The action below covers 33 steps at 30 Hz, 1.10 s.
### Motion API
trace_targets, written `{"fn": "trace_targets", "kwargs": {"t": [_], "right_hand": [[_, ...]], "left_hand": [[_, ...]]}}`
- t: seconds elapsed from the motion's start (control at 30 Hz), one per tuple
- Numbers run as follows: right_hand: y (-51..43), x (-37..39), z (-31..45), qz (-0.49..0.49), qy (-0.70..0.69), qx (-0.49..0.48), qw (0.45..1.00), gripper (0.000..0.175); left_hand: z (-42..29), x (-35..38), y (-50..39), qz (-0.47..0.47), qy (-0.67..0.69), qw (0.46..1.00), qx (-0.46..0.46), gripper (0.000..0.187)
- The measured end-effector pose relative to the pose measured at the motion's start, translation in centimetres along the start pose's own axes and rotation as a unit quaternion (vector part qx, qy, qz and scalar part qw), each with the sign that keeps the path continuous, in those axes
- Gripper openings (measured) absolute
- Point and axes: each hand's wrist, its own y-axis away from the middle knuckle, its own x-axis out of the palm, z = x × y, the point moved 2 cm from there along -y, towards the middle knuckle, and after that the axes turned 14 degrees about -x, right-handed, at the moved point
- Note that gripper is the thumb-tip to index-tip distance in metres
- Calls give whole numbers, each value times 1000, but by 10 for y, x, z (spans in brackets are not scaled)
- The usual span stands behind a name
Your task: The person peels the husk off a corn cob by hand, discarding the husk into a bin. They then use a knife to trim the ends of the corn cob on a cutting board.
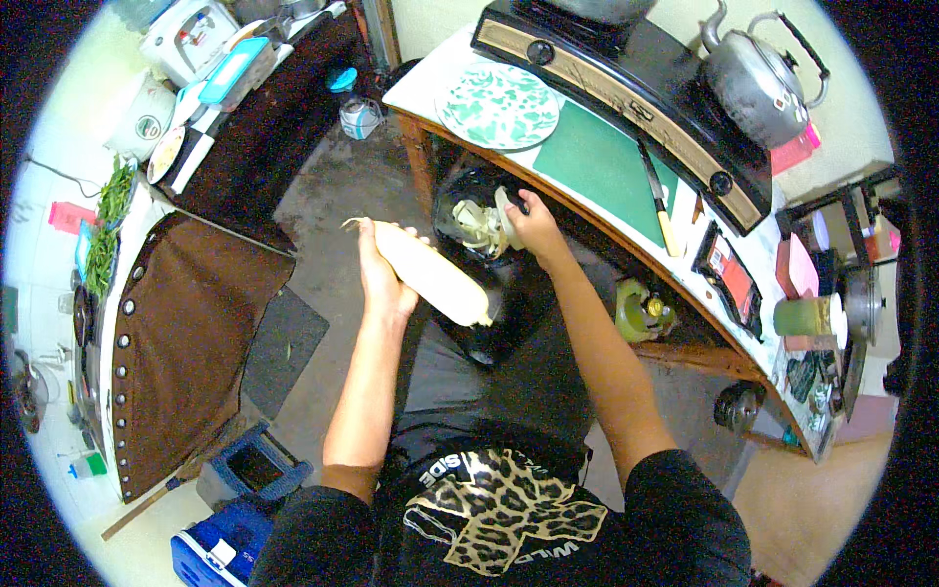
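A long pale peeled root, which looks like a daikon radish (436, 279), rests in my left hand (383, 279). The fingers wrap around its upper part, and a thin root tail sticks out past the thumb. To the right, my right hand (539, 229) pinches a pale strip of peel (505, 209) at the mouth of a black plastic bag (446, 197). More curled peelings (473, 224) lie inside the bag, below the table edge. The bag's lower part is dark and hard to make out.
On the table stand a green-speckled enamel plate (499, 106), a green cutting board (587, 165), a knife (651, 180), a gas stove (631, 110) and a metal kettle (759, 88). A brown curtain (191, 330) hangs from the left counter. A blue cooler box (220, 547) sits lower left.
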Motion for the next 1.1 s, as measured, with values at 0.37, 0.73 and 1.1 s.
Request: {"fn": "trace_targets", "kwargs": {"t": [0.37, 0.73, 1.1], "right_hand": [[109, 14, 82, 110, -118, -127, 979, 56], [117, -13, 65, 118, -377, 26, 918, 62], [116, -9, 56, 82, -384, -81, 916, 55]], "left_hand": [[27, 49, 0, 85, -107, 990, 41, 39], [40, 79, 19, -11, -395, 899, 186, 31], [36, 95, 33, -76, -635, 695, 329, 47]]}}
